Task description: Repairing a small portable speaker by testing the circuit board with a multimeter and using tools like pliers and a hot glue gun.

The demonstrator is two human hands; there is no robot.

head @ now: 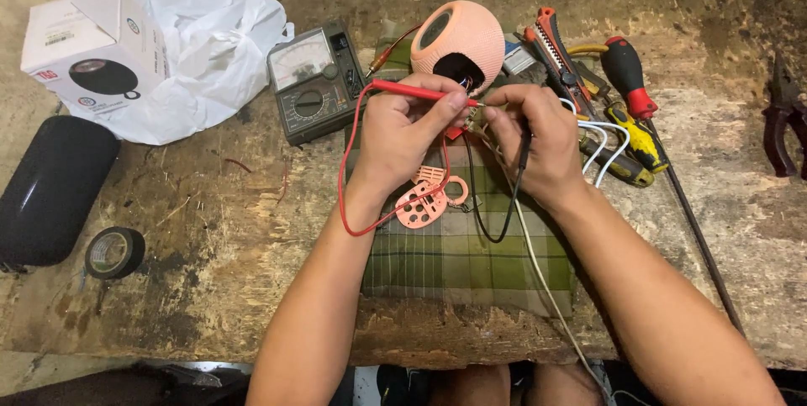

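My left hand (403, 133) pinches a red test probe (412, 91) whose tip points right. My right hand (538, 141) grips a black test probe (524, 150), its tip hidden under my fingers. Both tips meet at a small part between my fingertips, just below the opening of a round salmon-pink speaker shell (458, 36). A red lead (343, 179) and a black lead (496, 225) loop down over a green plaid cloth (471, 263). A dark analog multimeter (315, 82) stands to the left. A pink perforated plastic piece (424, 203) lies under my left wrist.
A white box (88, 36) and white plastic bag (214, 44) sit at back left. Nearby lie a black oblong speaker (50, 187) and a roll of black tape (113, 252). Screwdrivers (630, 78), a utility knife (551, 44) and pliers (782, 124) lie right. The bench edge (168, 355) is near me.
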